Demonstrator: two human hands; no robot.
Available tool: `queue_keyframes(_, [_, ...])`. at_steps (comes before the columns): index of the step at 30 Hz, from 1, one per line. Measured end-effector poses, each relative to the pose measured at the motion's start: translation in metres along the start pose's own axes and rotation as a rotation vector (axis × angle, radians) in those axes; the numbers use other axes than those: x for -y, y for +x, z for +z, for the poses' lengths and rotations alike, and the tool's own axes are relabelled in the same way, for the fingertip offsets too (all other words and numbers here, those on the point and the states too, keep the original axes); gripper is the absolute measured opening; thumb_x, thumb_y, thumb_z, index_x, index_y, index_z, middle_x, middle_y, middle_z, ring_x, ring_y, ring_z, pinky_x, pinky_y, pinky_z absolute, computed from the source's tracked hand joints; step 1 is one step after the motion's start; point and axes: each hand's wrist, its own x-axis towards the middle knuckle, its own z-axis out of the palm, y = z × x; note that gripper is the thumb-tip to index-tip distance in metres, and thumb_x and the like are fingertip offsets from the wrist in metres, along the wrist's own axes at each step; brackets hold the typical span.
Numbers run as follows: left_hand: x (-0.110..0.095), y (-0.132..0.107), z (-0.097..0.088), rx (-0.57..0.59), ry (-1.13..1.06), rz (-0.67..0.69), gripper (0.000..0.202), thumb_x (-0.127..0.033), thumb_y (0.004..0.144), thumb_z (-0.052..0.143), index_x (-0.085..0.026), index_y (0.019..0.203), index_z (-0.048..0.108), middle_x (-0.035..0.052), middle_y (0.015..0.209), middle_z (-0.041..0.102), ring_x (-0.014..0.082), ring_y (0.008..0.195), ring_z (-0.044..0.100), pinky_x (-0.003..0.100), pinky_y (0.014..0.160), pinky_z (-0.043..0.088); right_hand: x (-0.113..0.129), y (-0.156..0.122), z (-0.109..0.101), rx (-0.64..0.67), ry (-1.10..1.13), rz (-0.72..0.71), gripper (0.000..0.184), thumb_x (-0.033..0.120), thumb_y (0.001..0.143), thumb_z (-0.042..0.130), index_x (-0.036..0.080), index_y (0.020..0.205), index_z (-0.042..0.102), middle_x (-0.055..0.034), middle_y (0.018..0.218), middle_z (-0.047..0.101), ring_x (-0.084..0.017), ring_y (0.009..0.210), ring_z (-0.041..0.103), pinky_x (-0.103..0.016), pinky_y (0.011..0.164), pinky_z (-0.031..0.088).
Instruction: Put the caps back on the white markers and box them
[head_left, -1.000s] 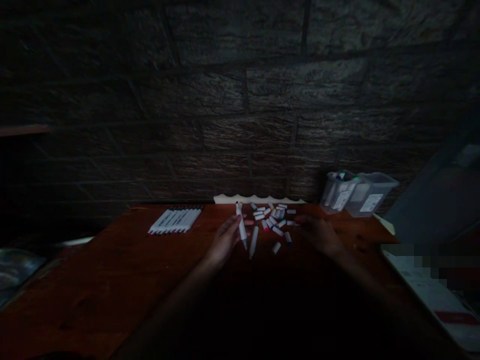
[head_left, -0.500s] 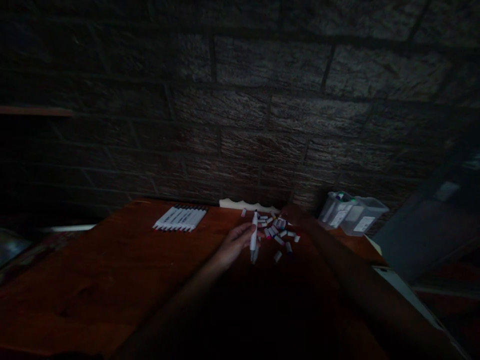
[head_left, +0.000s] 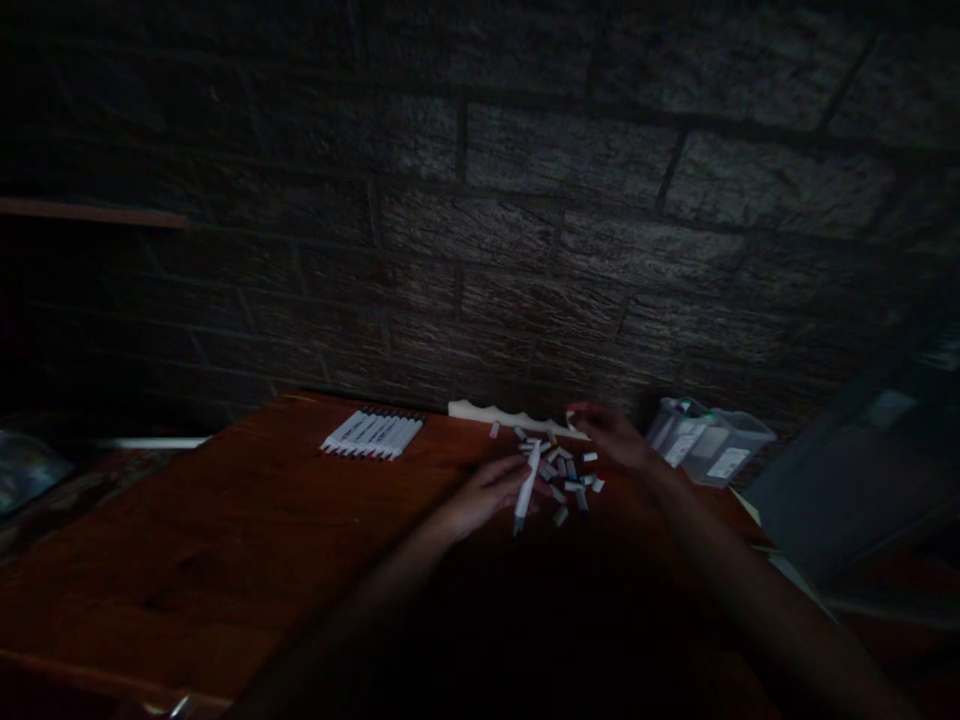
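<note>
My left hand (head_left: 484, 495) is closed around a white marker (head_left: 527, 488), which it holds tilted over the table. The marker's lower end is grey and its upper tip looks uncapped. My right hand (head_left: 609, 432) is raised at the far side of the loose caps, its fingers pinched on a small pale marker cap (head_left: 571, 420). Between and below the hands lies a scattered pile of marker caps (head_left: 570, 470), mostly white with coloured ends. To the left, several white markers (head_left: 373, 435) lie side by side in a neat row.
Two clear plastic containers (head_left: 726, 450) stand at the back right, with a few markers in one. A white wavy-edged strip (head_left: 487, 413) lies along the table's back edge. The brown wooden table (head_left: 247, 540) meets a dark brick wall (head_left: 502, 230). The scene is dim.
My right hand has risen from the caps with one pinched in its fingers. The marker in my left hand has tilted further to the right. The whole view has shifted slightly.
</note>
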Motion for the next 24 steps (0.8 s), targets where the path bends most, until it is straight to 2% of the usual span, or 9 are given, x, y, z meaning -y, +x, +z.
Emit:
queue_keyframes(2, [0.001, -0.001, 0.001, 0.047, 0.014, -0.018, 0.043, -0.042, 0.081, 0.080, -0.014, 0.113, 0.072, 0.0128, 0.098, 0.076, 0.0174, 0.079, 0.071, 0.028, 0.075, 0.055, 0.018, -0.015, -0.009, -0.090, 0.249, -0.078, 0.040, 0.037, 0.096, 0.052, 0.016, 0.127, 0.064, -0.0090, 0.111, 0.075, -0.017, 0.097, 0.071, -0.028, 0.083, 0.056])
queue_keyframes(4, [0.002, -0.001, 0.003, 0.077, 0.036, -0.034, 0.043, -0.042, 0.084, 0.078, -0.013, 0.114, 0.072, 0.0133, 0.097, 0.076, 0.0163, 0.077, 0.071, 0.026, 0.073, 0.054, 0.035, -0.028, -0.014, -0.106, 0.516, -0.151, 0.041, 0.043, 0.090, 0.061, 0.017, 0.121, 0.066, -0.0076, 0.104, 0.076, -0.017, 0.094, 0.071, -0.031, 0.084, 0.056])
queue_keyframes(6, [0.001, -0.002, 0.004, 0.090, 0.059, -0.038, 0.043, -0.042, 0.085, 0.076, -0.013, 0.116, 0.071, 0.0142, 0.097, 0.076, 0.0160, 0.075, 0.070, 0.026, 0.071, 0.054, 0.050, -0.038, -0.015, -0.031, 0.648, -0.169, 0.040, 0.046, 0.084, 0.068, 0.018, 0.113, 0.068, -0.0064, 0.099, 0.076, -0.017, 0.088, 0.071, -0.031, 0.081, 0.056])
queue_keyframes(9, [0.000, -0.003, 0.004, 0.095, 0.081, -0.035, 0.040, -0.041, 0.087, 0.075, -0.014, 0.116, 0.070, 0.0143, 0.098, 0.075, 0.0161, 0.074, 0.070, 0.026, 0.070, 0.053, 0.062, -0.049, -0.012, 0.077, 0.678, -0.171, 0.035, 0.047, 0.082, 0.072, 0.019, 0.103, 0.070, -0.0049, 0.096, 0.076, -0.016, 0.084, 0.071, -0.030, 0.079, 0.056])
queue_keyframes(15, [0.002, -0.003, 0.004, 0.111, 0.004, -0.055, 0.034, -0.028, 0.085, 0.074, -0.014, 0.116, 0.069, 0.0113, 0.096, 0.072, 0.0153, 0.075, 0.066, 0.026, 0.071, 0.051, 0.056, -0.052, -0.011, 0.171, 0.575, -0.217, 0.037, 0.050, 0.090, 0.062, 0.020, 0.110, 0.073, -0.0040, 0.101, 0.076, -0.016, 0.091, 0.071, -0.030, 0.083, 0.057])
queue_keyframes(18, [-0.005, -0.002, 0.006, 0.050, -0.177, -0.038, 0.023, -0.028, 0.080, 0.071, -0.012, 0.098, 0.069, 0.0049, 0.077, 0.064, 0.0115, 0.061, 0.055, 0.024, 0.061, 0.047, 0.040, -0.035, -0.010, 0.067, 0.341, -0.174, 0.040, 0.043, 0.099, 0.049, 0.021, 0.125, 0.069, -0.0064, 0.115, 0.075, -0.018, 0.101, 0.071, -0.032, 0.089, 0.057])
queue_keyframes(20, [-0.016, -0.002, 0.005, 0.006, -0.294, -0.033, 0.032, -0.044, 0.084, 0.067, -0.013, 0.078, 0.064, 0.0024, 0.066, 0.056, 0.0097, 0.055, 0.046, 0.023, 0.056, 0.043, 0.029, -0.020, -0.005, 0.015, 0.096, -0.127, 0.039, 0.032, 0.101, 0.044, 0.020, 0.130, 0.067, -0.0077, 0.123, 0.073, -0.019, 0.108, 0.070, -0.033, 0.096, 0.054])
queue_keyframes(22, [-0.029, -0.004, 0.001, -0.036, -0.379, -0.026, 0.060, -0.070, 0.086, 0.056, -0.015, 0.064, 0.054, 0.0008, 0.059, 0.047, 0.0092, 0.051, 0.040, 0.024, 0.053, 0.040, 0.021, -0.004, 0.005, 0.052, -0.068, -0.094, 0.037, 0.023, 0.098, 0.046, 0.020, 0.127, 0.069, -0.0086, 0.120, 0.074, -0.020, 0.107, 0.070, -0.033, 0.098, 0.052])
queue_keyframes(24, [-0.040, -0.005, -0.006, -0.060, -0.420, -0.017, 0.074, -0.086, 0.082, 0.043, -0.017, 0.055, 0.045, -0.0013, 0.053, 0.038, 0.0088, 0.048, 0.035, 0.025, 0.051, 0.039, 0.016, 0.007, 0.017, 0.110, -0.137, -0.089, 0.033, 0.018, 0.094, 0.051, 0.019, 0.119, 0.073, -0.0098, 0.116, 0.075, -0.021, 0.105, 0.071, -0.031, 0.097, 0.051])
